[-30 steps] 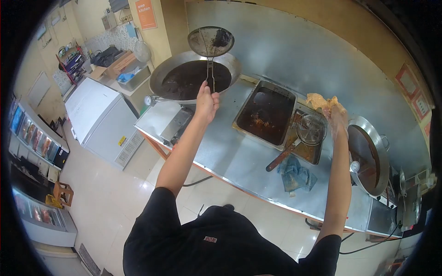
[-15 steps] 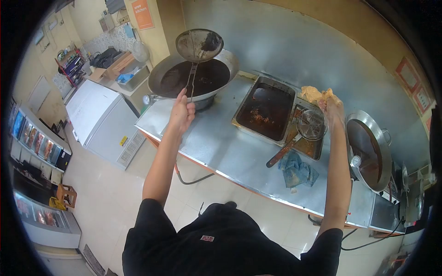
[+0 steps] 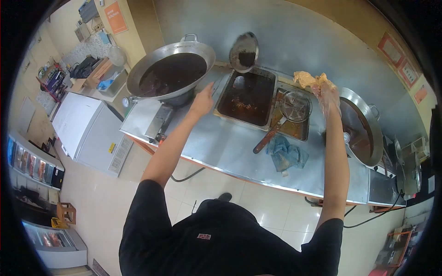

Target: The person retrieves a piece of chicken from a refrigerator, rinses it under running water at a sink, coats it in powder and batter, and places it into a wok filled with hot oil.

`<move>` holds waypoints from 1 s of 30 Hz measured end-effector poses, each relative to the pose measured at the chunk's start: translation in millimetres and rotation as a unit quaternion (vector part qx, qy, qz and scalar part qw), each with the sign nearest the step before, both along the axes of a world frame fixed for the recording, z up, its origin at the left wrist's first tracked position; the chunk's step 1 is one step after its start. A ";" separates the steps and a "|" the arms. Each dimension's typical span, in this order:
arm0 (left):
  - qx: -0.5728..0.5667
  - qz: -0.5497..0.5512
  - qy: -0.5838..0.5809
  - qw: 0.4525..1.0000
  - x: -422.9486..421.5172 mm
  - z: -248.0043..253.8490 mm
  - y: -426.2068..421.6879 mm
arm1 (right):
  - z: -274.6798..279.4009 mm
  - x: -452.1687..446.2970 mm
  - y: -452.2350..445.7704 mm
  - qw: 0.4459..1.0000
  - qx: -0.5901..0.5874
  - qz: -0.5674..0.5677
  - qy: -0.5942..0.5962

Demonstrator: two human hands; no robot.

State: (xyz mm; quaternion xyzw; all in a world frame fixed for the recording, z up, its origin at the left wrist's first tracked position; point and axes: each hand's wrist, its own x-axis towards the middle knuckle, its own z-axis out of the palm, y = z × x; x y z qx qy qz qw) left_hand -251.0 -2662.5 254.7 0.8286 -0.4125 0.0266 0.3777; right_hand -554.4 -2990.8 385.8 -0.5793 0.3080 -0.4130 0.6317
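My left hand (image 3: 202, 100) is closed around the handle of a round wire strainer (image 3: 244, 53), the handle itself being hard to see. The strainer hangs tilted above the back left corner of a deep steel pan (image 3: 223, 108) of dark oil, with a dark patch of residue in its mesh. Under a clear plastic glove, my right hand (image 3: 326, 94) grips golden, crusted fried food (image 3: 309, 80), perhaps chicken, raised over the far right of the counter. Below and left of it, a wire skimmer (image 3: 295, 106) with a wooden handle lies across a shallow tray (image 3: 301, 133).
A large wok (image 3: 131, 83) of dark oil stands at left, with a thermometer (image 3: 125, 102) on its rim. Another oil-filled wok (image 3: 378, 138) is at right. A blue cloth (image 3: 287, 154) lies on the steel counter (image 3: 216, 147). A white chest freezer (image 3: 80, 124) stands left.
My left hand has carried the strainer right, from above the left wok to above the deep pan, and tilted it. My right hand still holds the fried food. The view has shifted slightly.
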 end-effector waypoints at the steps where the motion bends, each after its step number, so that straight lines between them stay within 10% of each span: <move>1: 0.055 0.008 -0.020 0.998 -5.0 1.4 -9.4 | 2.8 -3.3 2.1 1.000 0.005 -0.009 0.006; 11: 0.296 0.045 -0.109 0.948 -20.9 -74.9 -60.7 | -0.9 -22.3 6.9 1.000 -0.026 0.012 -0.008; 20: 0.282 0.043 0.038 0.958 -54.7 -182.2 -25.7 | -33.1 -6.9 -1.1 0.999 0.024 0.026 -0.038; 24: 0.102 0.057 -0.169 0.979 -97.2 -182.5 -27.3 | -29.5 22.8 7.4 0.998 0.045 0.017 -0.050; 30: 0.152 -0.100 0.204 0.962 -186.8 -189.3 -106.1 | -23.8 34.9 14.9 0.998 0.054 -0.016 0.011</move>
